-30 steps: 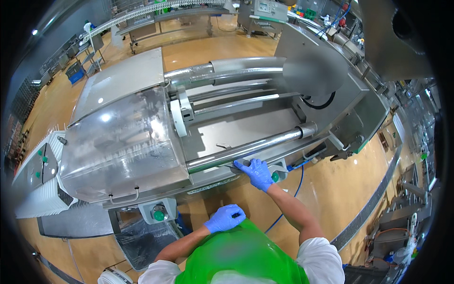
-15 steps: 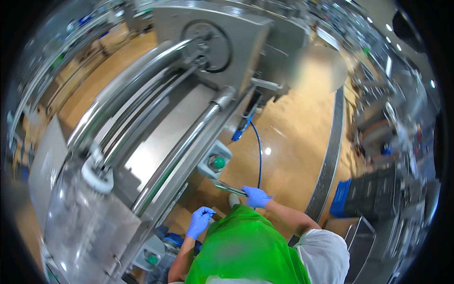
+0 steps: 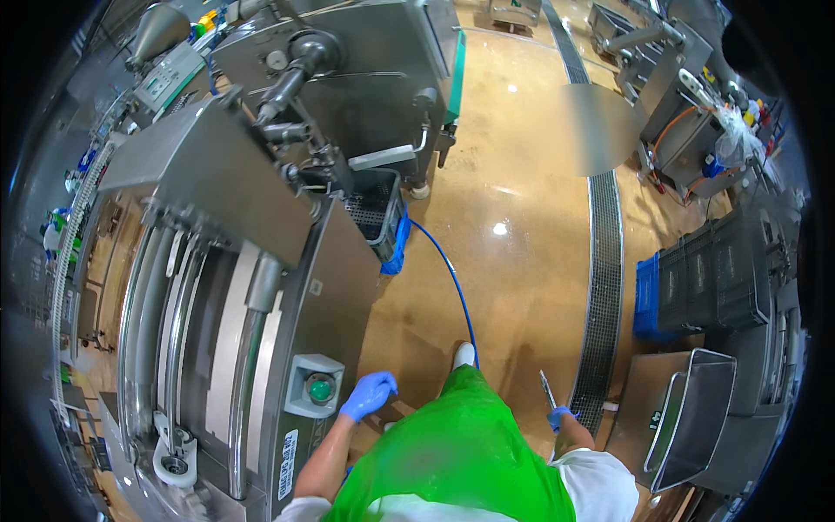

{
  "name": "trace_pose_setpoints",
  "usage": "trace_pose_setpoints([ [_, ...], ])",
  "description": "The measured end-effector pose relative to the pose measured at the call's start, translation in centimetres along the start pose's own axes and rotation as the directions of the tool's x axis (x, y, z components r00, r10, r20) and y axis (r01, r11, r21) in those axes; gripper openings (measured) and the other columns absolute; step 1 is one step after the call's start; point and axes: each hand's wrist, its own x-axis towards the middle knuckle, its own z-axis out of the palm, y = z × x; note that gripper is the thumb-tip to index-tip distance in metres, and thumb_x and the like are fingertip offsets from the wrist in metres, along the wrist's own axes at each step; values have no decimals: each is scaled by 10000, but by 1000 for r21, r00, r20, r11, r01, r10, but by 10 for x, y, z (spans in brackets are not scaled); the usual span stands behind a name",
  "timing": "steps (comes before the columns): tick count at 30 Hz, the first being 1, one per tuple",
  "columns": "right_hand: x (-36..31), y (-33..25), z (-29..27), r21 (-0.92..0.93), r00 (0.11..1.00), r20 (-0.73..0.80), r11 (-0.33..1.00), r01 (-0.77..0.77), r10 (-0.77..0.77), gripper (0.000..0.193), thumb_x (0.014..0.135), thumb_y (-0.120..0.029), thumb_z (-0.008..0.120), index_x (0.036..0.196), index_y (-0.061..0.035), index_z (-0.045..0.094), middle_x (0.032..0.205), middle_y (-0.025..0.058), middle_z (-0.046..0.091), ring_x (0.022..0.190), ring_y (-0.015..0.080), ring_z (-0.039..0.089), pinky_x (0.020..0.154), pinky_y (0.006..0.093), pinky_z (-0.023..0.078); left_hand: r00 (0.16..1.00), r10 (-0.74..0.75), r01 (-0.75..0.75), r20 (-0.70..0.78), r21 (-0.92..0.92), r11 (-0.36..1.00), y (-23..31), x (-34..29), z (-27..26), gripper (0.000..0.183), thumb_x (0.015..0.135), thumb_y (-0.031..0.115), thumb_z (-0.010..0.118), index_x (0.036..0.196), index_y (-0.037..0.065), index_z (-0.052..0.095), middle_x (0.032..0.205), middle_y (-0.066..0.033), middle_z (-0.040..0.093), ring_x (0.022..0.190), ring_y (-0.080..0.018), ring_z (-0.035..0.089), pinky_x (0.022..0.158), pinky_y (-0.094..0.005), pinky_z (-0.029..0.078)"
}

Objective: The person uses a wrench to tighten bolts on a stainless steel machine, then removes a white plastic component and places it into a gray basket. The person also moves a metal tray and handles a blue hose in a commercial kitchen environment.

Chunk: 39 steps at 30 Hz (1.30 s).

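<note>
My left hand point(image 3: 368, 394), in a blue glove, hangs in front of the steel machine point(image 3: 261, 261), just right of its green push button point(image 3: 319, 389), fingers loosely curled and holding nothing. My right hand point(image 3: 559, 417), also blue-gloved, is down at my right side and grips a thin metal tool point(image 3: 547, 389) that points up and away over the floor. A green apron point(image 3: 452, 457) covers my front and hides my lower body.
A blue hose point(image 3: 448, 278) runs across the tan floor from the machine to my white shoe point(image 3: 464, 354). A grated floor drain point(image 3: 600, 261) runs along my right. A steel tub point(image 3: 687, 413) and dark stacked crates point(image 3: 713, 274) stand at right.
I have turned right, away from the machine's rollers. My right hand left the roller bar and dropped to my side with the thin tool; my left hand stayed near the green button.
</note>
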Motion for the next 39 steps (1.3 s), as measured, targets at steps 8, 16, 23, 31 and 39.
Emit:
trace_pose_setpoints([
  [8, -6, -95, -76, -484, 762, 200, 614, 624, -616, 148, 740, -258, 679, 812, -146, 743, 795, 100, 695, 744, 271, 676, 636, 471, 536, 974, 139, -156, 182, 84, 984, 113, 163, 4, 235, 873, 187, 462, 834, 19, 623, 763, -107, 638, 725, -216, 607, 729, -333, 493],
  [16, -64, -189, -204, 111, 775, -111, 767, 632, -622, 136, 755, -160, 564, 828, -50, 598, 677, 111, 644, 614, 225, 646, 549, 375, 496, 926, -359, 237, 115, 564, 791, 9, 288, -18, 446, 908, 389, 407, 967, 43, 682, 1053, -180, 668, 944, -358, 632, 826, -448, 479],
  [23, 23, -206, -294, -425, 762, 317, 634, 646, -564, 211, 766, -194, 562, 803, -20, 676, 725, 120, 670, 646, 219, 660, 599, 383, 517, 592, -794, 623, 136, 548, 558, -70, 348, -40, 323, 848, 289, 504, 960, 54, 695, 990, -168, 679, 884, -303, 647, 863, -422, 498],
  [31, 53, -241, -466, -264, 792, 285, 750, 607, -540, 293, 799, -232, 564, 898, 25, 663, 840, 173, 662, 703, 261, 660, 637, 394, 516, 985, -170, 171, -28, 296, 940, 101, 571, -51, 339, 887, 276, 450, 1015, 45, 661, 1053, -195, 653, 993, -372, 616, 877, -463, 470],
  [39, -79, -498, -662, -231, 542, 185, 500, 835, -820, 441, 902, -363, 518, 1021, 60, 557, 867, 222, 601, 710, 276, 624, 654, 389, 502, 999, -46, 51, 28, -243, 969, 236, 655, -50, 421, 911, 419, 515, 1085, 59, 650, 1046, -120, 659, 970, -229, 614, 841, -365, 495],
])
